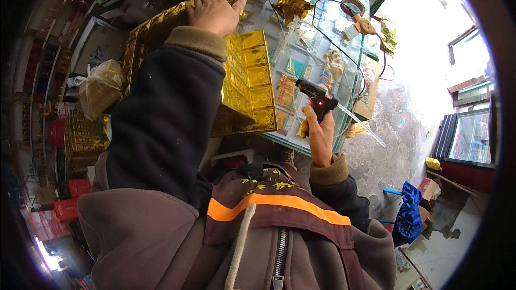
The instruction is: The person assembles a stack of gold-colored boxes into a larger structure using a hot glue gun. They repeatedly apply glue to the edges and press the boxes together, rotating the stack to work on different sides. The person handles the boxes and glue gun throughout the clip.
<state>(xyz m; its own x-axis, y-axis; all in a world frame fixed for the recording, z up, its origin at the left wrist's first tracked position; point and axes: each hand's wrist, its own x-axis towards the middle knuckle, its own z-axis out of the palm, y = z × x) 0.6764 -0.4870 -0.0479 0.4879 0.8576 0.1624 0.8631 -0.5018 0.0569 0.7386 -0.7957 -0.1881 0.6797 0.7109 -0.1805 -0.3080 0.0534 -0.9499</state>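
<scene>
"Brown-grey jacket [145, 231] lies nearest to the camera, and over it my dark apron [322, 225] with an orange stripe."

"How is your left grip [215, 15]?"

"It is laid on the far part of the golden box [260, 78], back of the hand upward, with the fingers stretched and a little apart. The box has ornamented panels and stands at the left part of the bench [294, 144]."

"And the right grip [319, 135]?"

"That one is clamped around the handle of a black glue gun [313, 92], on which a red light shines. Whether a finger presses the trigger, I cannot tell."

"Where is this gun exactly?"

"Above the glass top, near the right side of the box but apart from it. Its tip is turned to the upper left, and a white glue stick [363, 126] comes out from its back end."

"What else is around?"

"Beyond the gun I see crumpled gold foil [293, 5], a roll of tape [362, 5] and a dark cable [339, 50]. Well to the right is a blue umbrella [409, 215]."
</scene>
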